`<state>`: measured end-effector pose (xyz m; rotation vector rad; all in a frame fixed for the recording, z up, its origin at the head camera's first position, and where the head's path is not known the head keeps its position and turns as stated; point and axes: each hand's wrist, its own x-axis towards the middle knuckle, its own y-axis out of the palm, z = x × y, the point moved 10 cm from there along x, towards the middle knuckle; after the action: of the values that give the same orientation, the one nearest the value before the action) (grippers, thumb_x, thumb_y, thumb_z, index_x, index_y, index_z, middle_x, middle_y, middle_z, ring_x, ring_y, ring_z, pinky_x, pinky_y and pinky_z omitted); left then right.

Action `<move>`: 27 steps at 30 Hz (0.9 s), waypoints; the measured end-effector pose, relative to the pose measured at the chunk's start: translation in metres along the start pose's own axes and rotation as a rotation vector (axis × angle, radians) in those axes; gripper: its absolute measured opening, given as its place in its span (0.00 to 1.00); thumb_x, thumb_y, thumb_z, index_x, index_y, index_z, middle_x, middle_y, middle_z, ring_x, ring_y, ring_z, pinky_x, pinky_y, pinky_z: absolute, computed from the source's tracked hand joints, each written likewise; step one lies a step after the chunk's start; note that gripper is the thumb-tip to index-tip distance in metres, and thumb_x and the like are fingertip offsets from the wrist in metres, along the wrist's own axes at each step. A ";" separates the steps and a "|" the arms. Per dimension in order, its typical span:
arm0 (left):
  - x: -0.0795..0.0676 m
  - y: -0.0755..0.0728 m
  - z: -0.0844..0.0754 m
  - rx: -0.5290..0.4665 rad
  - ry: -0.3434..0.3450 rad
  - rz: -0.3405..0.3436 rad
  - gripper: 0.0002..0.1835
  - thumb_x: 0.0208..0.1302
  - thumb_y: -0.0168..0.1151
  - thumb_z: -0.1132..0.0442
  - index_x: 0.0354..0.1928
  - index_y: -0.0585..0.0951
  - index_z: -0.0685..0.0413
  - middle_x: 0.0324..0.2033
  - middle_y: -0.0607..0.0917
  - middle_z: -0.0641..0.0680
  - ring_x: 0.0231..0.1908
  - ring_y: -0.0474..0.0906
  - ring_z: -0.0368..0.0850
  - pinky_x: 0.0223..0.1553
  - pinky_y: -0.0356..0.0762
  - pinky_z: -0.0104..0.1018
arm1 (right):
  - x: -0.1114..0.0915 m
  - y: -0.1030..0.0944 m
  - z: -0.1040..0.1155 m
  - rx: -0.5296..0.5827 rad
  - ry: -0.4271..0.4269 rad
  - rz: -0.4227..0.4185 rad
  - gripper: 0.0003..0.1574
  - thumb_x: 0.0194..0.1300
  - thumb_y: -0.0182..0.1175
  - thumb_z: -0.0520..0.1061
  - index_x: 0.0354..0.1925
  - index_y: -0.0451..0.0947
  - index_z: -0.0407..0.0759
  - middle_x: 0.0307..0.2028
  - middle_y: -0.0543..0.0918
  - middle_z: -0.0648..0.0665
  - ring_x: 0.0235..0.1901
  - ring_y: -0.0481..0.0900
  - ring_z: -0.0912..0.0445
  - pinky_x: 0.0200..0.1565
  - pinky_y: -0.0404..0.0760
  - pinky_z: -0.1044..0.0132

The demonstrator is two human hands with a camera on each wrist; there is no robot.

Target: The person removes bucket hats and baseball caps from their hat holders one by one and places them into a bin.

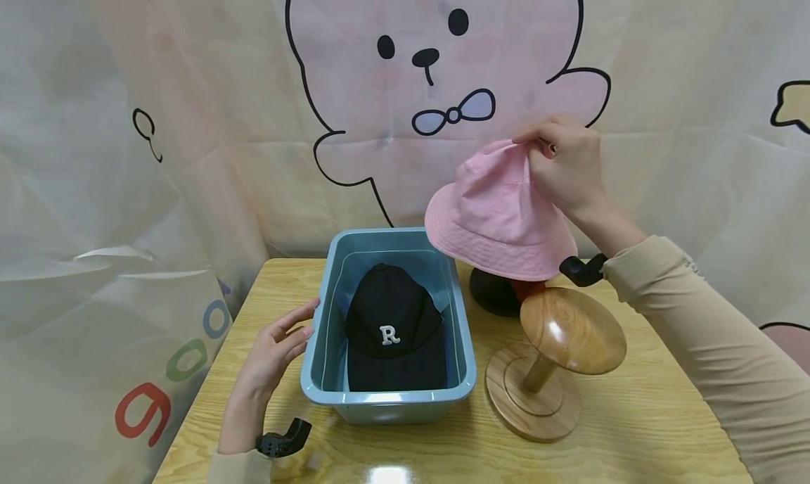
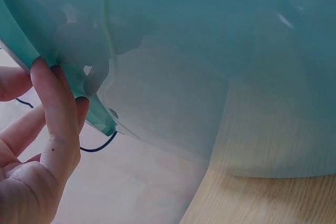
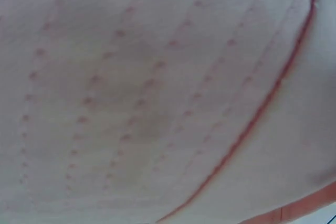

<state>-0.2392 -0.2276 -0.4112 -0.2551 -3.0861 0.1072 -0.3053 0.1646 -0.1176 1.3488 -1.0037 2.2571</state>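
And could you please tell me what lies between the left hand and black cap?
In the head view, the blue bin's left wall lies between the left hand and the black cap.

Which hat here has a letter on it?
The black cap lying in the blue bin; a white R marks its front. The pink bucket hat, held up by the right hand, shows no letter.

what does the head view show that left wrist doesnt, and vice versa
Only the head view: the right hand pinching the pink bucket hat, the black cap inside the blue bin, and the wooden stand. Only the left wrist view: the bin's outer side nearest the left hand. Both: the left hand, the bin and part of the tabletop.
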 end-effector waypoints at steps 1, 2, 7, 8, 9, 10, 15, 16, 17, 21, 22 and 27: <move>0.000 0.000 0.000 0.001 0.000 0.000 0.27 0.70 0.55 0.62 0.68 0.66 0.61 0.54 0.76 0.44 0.50 0.80 0.33 0.50 0.78 0.27 | 0.000 0.001 0.003 -0.001 -0.008 0.005 0.18 0.56 0.50 0.28 0.29 0.87 0.37 0.22 0.78 0.39 0.25 0.62 0.66 0.31 0.56 0.77; 0.000 0.000 0.000 0.003 0.000 0.000 0.27 0.70 0.55 0.62 0.68 0.66 0.61 0.54 0.76 0.44 0.50 0.80 0.33 0.50 0.78 0.27 | 0.000 0.002 0.006 0.000 -0.016 0.008 0.18 0.56 0.50 0.28 0.29 0.87 0.37 0.22 0.79 0.39 0.26 0.63 0.66 0.31 0.57 0.77; 0.000 0.000 0.000 0.008 -0.005 -0.003 0.27 0.70 0.55 0.62 0.68 0.66 0.61 0.53 0.76 0.43 0.49 0.81 0.33 0.50 0.78 0.27 | -0.001 0.009 0.023 0.010 -0.054 0.046 0.18 0.58 0.50 0.29 0.30 0.87 0.37 0.25 0.82 0.40 0.28 0.67 0.60 0.33 0.58 0.76; 0.000 0.000 0.000 0.008 -0.006 -0.003 0.27 0.70 0.55 0.62 0.68 0.66 0.61 0.53 0.76 0.43 0.49 0.81 0.33 0.50 0.78 0.27 | -0.001 0.011 0.027 0.016 -0.061 0.059 0.18 0.58 0.50 0.29 0.30 0.87 0.37 0.26 0.82 0.40 0.28 0.67 0.59 0.33 0.59 0.76; 0.000 0.000 0.000 0.008 -0.006 -0.004 0.27 0.70 0.55 0.62 0.68 0.66 0.61 0.53 0.76 0.43 0.49 0.81 0.33 0.50 0.78 0.27 | -0.002 0.012 0.029 0.025 -0.066 0.073 0.18 0.58 0.50 0.29 0.30 0.87 0.37 0.26 0.82 0.40 0.28 0.68 0.58 0.33 0.59 0.76; 0.000 0.000 0.000 0.007 -0.006 -0.004 0.27 0.70 0.55 0.62 0.68 0.66 0.61 0.53 0.76 0.43 0.49 0.81 0.33 0.50 0.78 0.27 | -0.003 0.014 0.032 0.035 -0.069 0.088 0.18 0.58 0.50 0.29 0.30 0.87 0.37 0.27 0.83 0.40 0.29 0.69 0.58 0.34 0.60 0.77; 0.000 0.000 -0.001 0.005 -0.010 -0.004 0.28 0.69 0.56 0.62 0.68 0.66 0.61 0.53 0.76 0.43 0.49 0.81 0.33 0.50 0.78 0.27 | -0.007 0.026 0.046 0.074 -0.108 0.167 0.15 0.59 0.52 0.28 0.30 0.86 0.35 0.29 0.84 0.40 0.29 0.70 0.58 0.34 0.63 0.76; 0.000 0.000 0.000 0.005 -0.011 -0.005 0.28 0.69 0.56 0.62 0.68 0.66 0.61 0.53 0.76 0.43 0.49 0.81 0.33 0.50 0.78 0.27 | -0.007 0.028 0.049 0.078 -0.120 0.181 0.15 0.59 0.52 0.28 0.30 0.85 0.35 0.29 0.84 0.40 0.29 0.71 0.58 0.34 0.64 0.76; 0.000 0.000 0.000 0.005 -0.013 -0.005 0.28 0.69 0.56 0.61 0.68 0.66 0.61 0.54 0.76 0.43 0.49 0.81 0.33 0.50 0.78 0.27 | -0.008 0.030 0.051 0.085 -0.131 0.191 0.15 0.59 0.52 0.27 0.30 0.85 0.35 0.28 0.83 0.40 0.29 0.71 0.57 0.34 0.64 0.75; 0.000 0.000 0.000 0.005 -0.014 -0.010 0.27 0.69 0.56 0.62 0.68 0.66 0.61 0.54 0.76 0.43 0.49 0.81 0.33 0.50 0.78 0.27 | -0.009 0.035 0.061 0.120 -0.162 0.217 0.15 0.58 0.53 0.26 0.29 0.85 0.35 0.28 0.84 0.40 0.29 0.73 0.57 0.34 0.66 0.74; 0.000 0.000 0.000 0.006 -0.013 -0.011 0.27 0.69 0.56 0.62 0.68 0.66 0.61 0.54 0.76 0.43 0.49 0.81 0.33 0.50 0.78 0.27 | -0.010 0.036 0.063 0.127 -0.165 0.220 0.15 0.57 0.53 0.26 0.29 0.85 0.35 0.28 0.84 0.41 0.30 0.74 0.57 0.34 0.66 0.75; 0.000 0.000 -0.001 0.006 -0.009 -0.009 0.27 0.69 0.55 0.62 0.68 0.66 0.61 0.54 0.76 0.42 0.49 0.81 0.33 0.50 0.78 0.27 | -0.013 0.042 0.076 0.155 -0.192 0.249 0.16 0.57 0.52 0.26 0.29 0.85 0.36 0.28 0.84 0.43 0.30 0.75 0.56 0.35 0.67 0.76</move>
<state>-0.2387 -0.2277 -0.4106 -0.2411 -3.0948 0.1178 -0.2757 0.0819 -0.1226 1.6103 -1.1350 2.4672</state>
